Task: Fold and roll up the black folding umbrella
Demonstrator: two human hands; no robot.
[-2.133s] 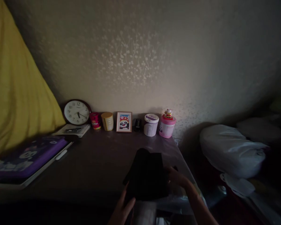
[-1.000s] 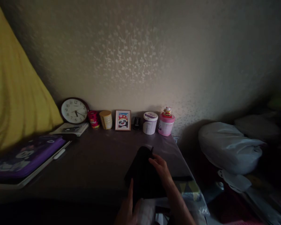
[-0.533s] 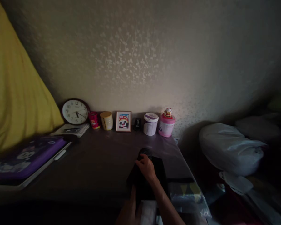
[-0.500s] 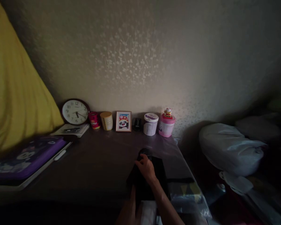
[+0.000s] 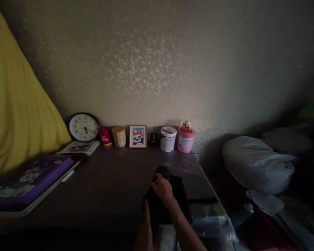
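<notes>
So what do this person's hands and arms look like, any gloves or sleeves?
No gloves: the right hand and left hand are bare. The right forearm shows no sleeve, watch or bracelet where in view. The left forearm can't be made out, and it's too dim to rule out a ring.

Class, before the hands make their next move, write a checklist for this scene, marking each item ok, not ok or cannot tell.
1. Right hand positioned over the black item: ok.
2. Left hand at the black item's left side: ok.
3. Firm grip by either hand: cannot tell; too dark.
4. Enough light on the black item: not ok; its details are lost in shadow.
5. Picture frame upright, apart from both hands: ok.
6. Figurine sitting atop the pink tub: ok.
</notes>
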